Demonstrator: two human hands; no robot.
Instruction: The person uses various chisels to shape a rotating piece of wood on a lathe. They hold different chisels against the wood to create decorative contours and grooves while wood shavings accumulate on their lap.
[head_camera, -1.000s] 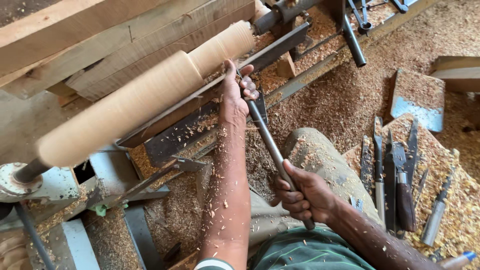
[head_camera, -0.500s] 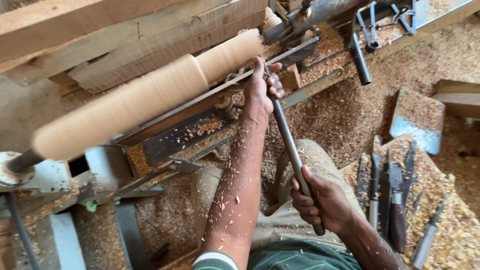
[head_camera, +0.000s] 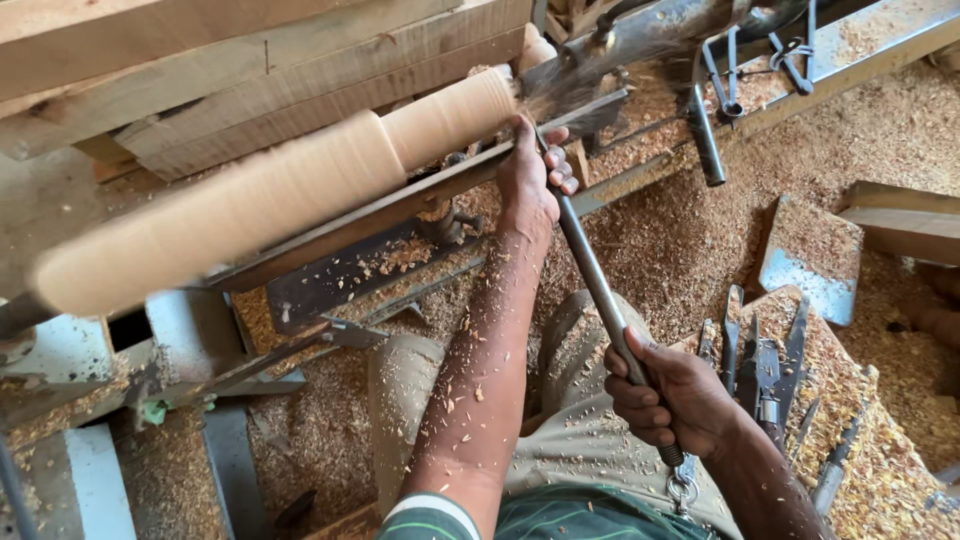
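At twelve o'clock, my left hand (head_camera: 528, 180) curled over the long chisel (head_camera: 600, 290) on the rail, its tip against the spinning wood (head_camera: 270, 190). My right hand (head_camera: 668, 395), at five o'clock, gripped the handle. A loose grip could let it catch and kick.

The spinning wooden cylinder (head_camera: 270, 195) on the lathe is a pale, creamy tan, a shade lighter at its narrower end. Behind it, the stacked planks (head_camera: 250, 70) are warm honey-brown with darker grain lines. The long turning chisel (head_camera: 600, 285) is dull grey steel. Sawdust (head_camera: 690, 230) lies everywhere in orange-tan. The tool rest bar (head_camera: 390, 210) is dark rusty grey. The shirt sleeve cuff (head_camera: 430, 515) is dark green with white stripes, the trousers (head_camera: 570, 400) khaki, speckled with shavings. The spare chisels (head_camera: 765, 365) are blackish grey.
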